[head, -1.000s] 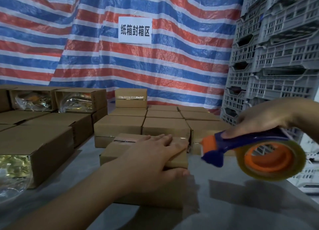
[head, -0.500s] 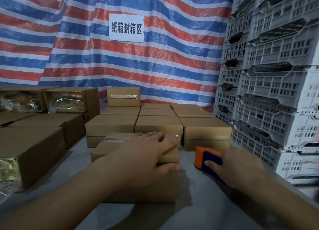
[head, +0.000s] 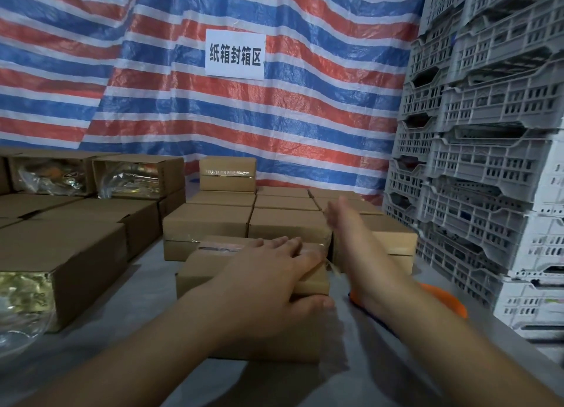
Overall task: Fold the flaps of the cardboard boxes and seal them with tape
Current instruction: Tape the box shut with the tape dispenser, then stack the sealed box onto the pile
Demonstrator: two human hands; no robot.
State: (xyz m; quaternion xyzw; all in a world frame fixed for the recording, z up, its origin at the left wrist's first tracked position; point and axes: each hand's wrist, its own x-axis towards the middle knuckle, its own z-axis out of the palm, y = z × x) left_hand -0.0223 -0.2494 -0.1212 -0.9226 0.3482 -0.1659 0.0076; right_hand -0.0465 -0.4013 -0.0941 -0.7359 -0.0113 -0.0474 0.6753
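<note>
A small brown cardboard box with tape along its top sits on the grey table in front of me. My left hand lies flat on its top, fingers spread, thumb down its right side. My right hand is blurred, fingers straight, stretched forward over the box's right end and the sealed boxes behind it, holding nothing. The orange and blue tape dispenser lies on the table under my right forearm, mostly hidden.
Rows of closed boxes fill the table behind. Open boxes with shiny plastic-wrapped contents stand at the left. Stacked grey plastic crates wall off the right. A striped tarp with a white sign hangs behind.
My right hand set the tape dispenser down on the table, let go of it and swung forward over the boxes. My left hand stayed pressed on the box.
</note>
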